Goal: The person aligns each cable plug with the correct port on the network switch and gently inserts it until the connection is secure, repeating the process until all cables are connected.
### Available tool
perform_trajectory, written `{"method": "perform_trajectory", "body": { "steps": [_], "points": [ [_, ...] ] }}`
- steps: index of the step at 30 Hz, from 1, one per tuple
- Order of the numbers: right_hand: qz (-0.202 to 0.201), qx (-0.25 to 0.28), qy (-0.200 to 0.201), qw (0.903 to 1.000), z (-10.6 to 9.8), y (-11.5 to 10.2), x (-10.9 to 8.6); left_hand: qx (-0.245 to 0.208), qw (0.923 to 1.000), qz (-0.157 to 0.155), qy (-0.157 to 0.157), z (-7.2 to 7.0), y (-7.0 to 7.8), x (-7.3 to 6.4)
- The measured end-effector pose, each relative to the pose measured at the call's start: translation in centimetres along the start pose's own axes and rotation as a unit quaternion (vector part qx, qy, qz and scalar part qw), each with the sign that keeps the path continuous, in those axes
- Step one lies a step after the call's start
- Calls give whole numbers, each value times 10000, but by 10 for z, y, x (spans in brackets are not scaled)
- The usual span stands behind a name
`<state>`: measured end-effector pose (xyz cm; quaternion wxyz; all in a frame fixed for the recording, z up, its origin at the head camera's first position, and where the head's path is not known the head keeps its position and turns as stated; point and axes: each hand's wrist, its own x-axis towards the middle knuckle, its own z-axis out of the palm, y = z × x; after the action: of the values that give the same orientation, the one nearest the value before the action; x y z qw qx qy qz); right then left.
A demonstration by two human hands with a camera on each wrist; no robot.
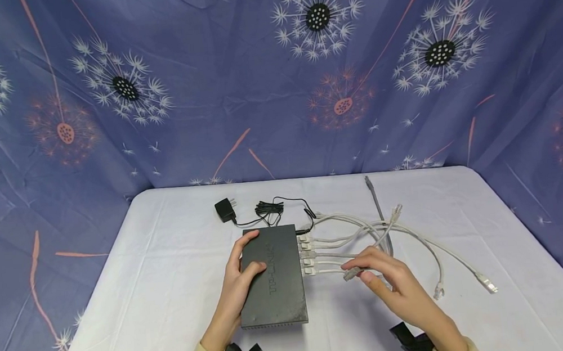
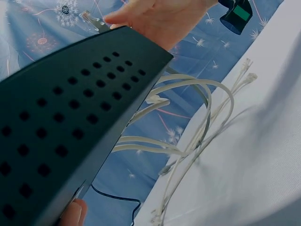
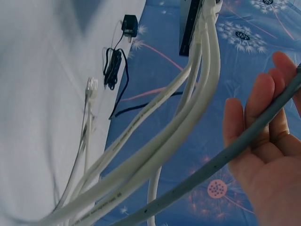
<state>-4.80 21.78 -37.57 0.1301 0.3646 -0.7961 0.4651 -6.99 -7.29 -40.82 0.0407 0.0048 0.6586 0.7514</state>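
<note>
A black TP-LINK network switch [image 1: 273, 278] is gripped along its left side by my left hand [image 1: 234, 293], with the thumb on its top face. In the left wrist view, its vented side [image 2: 70, 108] fills much of the picture, and a left fingertip [image 2: 75, 214] shows at its lower edge. Several light network cables [image 3: 164, 136] are plugged into its right side. My right hand [image 1: 399, 285] pinches a grey network cable's plug [image 1: 353, 273] just right of the switch, apart from the ports. In the right wrist view, the grey cable [image 3: 207, 165] crosses the fingers; its plug is out of view.
Behind the switch lie a black power adapter [image 1: 224, 210] and its bundled cord [image 1: 269, 208], which runs to the switch's back right corner. Loose cable ends, including a clear plug [image 1: 487, 284], spread over the white table [image 1: 167, 254] to the right. A patterned curtain [image 1: 231, 78] hangs behind.
</note>
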Motion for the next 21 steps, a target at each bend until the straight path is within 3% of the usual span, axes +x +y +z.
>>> {"method": "perform_trajectory", "body": {
  "steps": [11,21],
  "points": [
    [307,70,-23,9995,8,-5,4,-46,10000,19,34,1,3,2],
    [509,-238,443,9974,23,-7,7,54,10000,-45,-53,2,6,0]
  ]
}}
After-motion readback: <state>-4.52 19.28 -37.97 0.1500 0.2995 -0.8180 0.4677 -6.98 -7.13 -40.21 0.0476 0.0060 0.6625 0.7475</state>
